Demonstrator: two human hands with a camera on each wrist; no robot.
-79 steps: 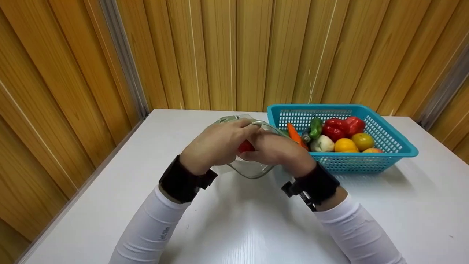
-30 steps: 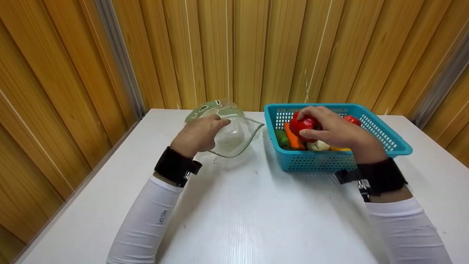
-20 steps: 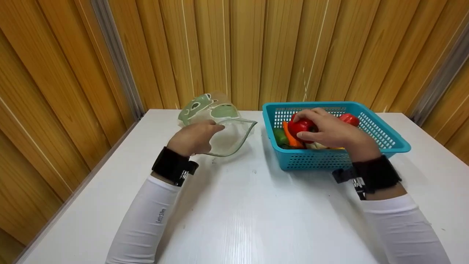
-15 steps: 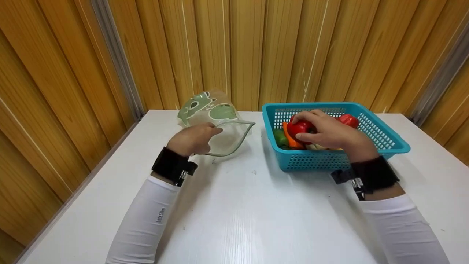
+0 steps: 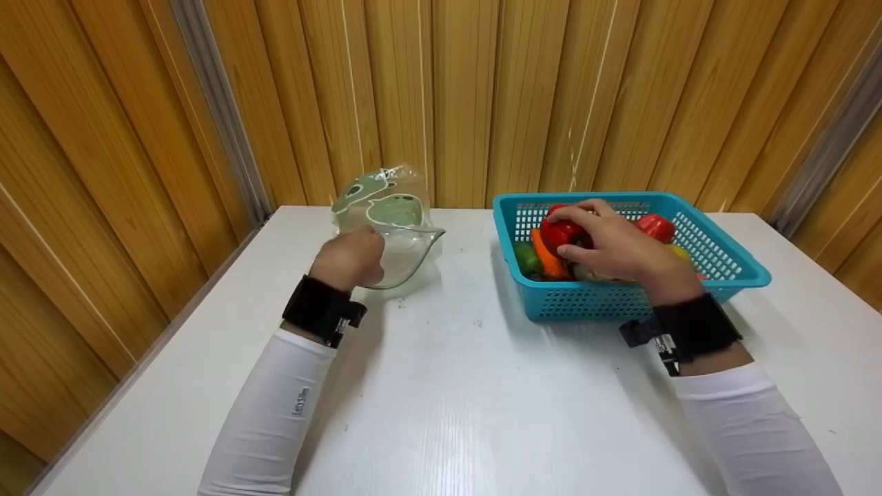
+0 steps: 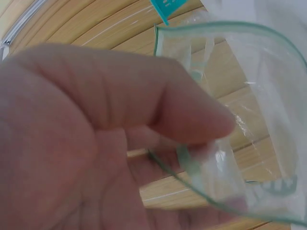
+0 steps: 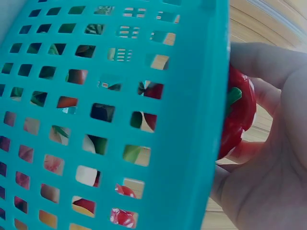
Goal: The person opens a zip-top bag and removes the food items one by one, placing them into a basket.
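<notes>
My left hand (image 5: 348, 258) grips the near left edge of the mouth of a clear zip bag (image 5: 396, 210) printed with green shapes. The bag's mouth faces me and gapes toward the right, its green-edged rim also plain in the left wrist view. Over the blue-green plastic basket (image 5: 648, 285), my right hand (image 5: 617, 241) holds a red bell pepper (image 5: 561, 231), thumb on the near side and fingers across the top. In the right wrist view the basket wall hides part of that pepper (image 7: 242, 112), whose green stem shows.
Beside the held pepper in the basket are a carrot (image 5: 550, 258), a green pepper (image 5: 527, 260) and another red pepper (image 5: 654, 227); a yellow fruit (image 5: 680, 253) shows partly behind my hand. The white table (image 5: 441, 399) meets a wood-panelled wall (image 5: 468, 103) at the back.
My right hand has left the bag, moved right to the basket and gripped the red bell pepper. The left hand has drawn the bag leftward. The red thing between the hands earlier is out of sight.
</notes>
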